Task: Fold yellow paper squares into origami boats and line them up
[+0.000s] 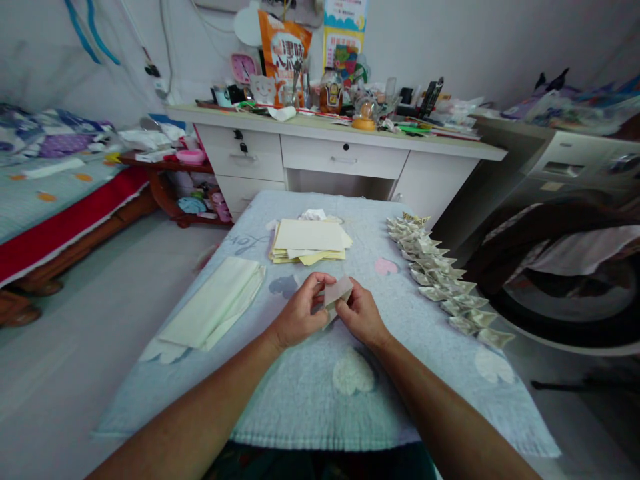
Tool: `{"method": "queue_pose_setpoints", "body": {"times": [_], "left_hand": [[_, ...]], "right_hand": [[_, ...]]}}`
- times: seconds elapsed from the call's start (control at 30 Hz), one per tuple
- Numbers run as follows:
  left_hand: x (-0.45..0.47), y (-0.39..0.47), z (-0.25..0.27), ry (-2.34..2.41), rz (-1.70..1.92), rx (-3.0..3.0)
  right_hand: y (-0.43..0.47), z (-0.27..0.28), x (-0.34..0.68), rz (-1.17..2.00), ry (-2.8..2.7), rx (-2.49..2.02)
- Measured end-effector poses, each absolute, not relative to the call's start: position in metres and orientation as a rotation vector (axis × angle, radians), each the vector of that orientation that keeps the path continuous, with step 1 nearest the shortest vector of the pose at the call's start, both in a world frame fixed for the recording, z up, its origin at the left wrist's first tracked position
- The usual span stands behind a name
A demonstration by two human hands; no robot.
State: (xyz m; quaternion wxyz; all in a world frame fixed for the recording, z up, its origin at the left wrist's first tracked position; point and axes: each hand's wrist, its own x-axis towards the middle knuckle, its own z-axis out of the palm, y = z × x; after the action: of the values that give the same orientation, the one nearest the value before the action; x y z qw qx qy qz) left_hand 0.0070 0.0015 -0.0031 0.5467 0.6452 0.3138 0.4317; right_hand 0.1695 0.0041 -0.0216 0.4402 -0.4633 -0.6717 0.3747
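Note:
A small folded piece of pale paper [338, 292] is held up over the middle of the cloth-covered table [300, 393]. My left hand [306, 307] pinches its left side between thumb and fingers. On the other side my right hand [363, 312] grips it, the thumb pressed against the front. Just beyond my hands lies a stack of cream and yellow paper sheets [310, 237]. To the left rests a larger folded bundle of pale paper [213, 303]. Rows of small folded paper boats [440, 277] run along the table's right side.
A white desk [345, 157] stands behind the table, crowded with a jar [331, 92], an orange snack bag [284, 57] and a pink clock [244, 68]. A bed [60, 193] is at the left, and a front-loading washing machine [560, 167] at the right.

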Motion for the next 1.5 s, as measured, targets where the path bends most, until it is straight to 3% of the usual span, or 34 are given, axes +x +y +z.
{"method": "queue_pose_setpoints", "body": {"times": [0.37,0.77,1.27,1.5], "left_hand": [[0.014,-0.004,-0.005,0.994,1.151,2.012],[0.018,-0.003,-0.007,1.073,1.055,1.996],[0.016,0.001,-0.003,0.766,1.023,1.272],[0.010,0.003,-0.003,0.527,0.982,1.009]], "right_hand": [[0.004,-0.017,0.169,0.895,-1.576,-1.111],[0.001,-0.009,0.171,0.778,-1.598,-1.168],[0.000,-0.008,0.174,0.430,-1.676,-1.079],[-0.001,-0.005,0.176,0.447,-1.755,-1.017]]}}
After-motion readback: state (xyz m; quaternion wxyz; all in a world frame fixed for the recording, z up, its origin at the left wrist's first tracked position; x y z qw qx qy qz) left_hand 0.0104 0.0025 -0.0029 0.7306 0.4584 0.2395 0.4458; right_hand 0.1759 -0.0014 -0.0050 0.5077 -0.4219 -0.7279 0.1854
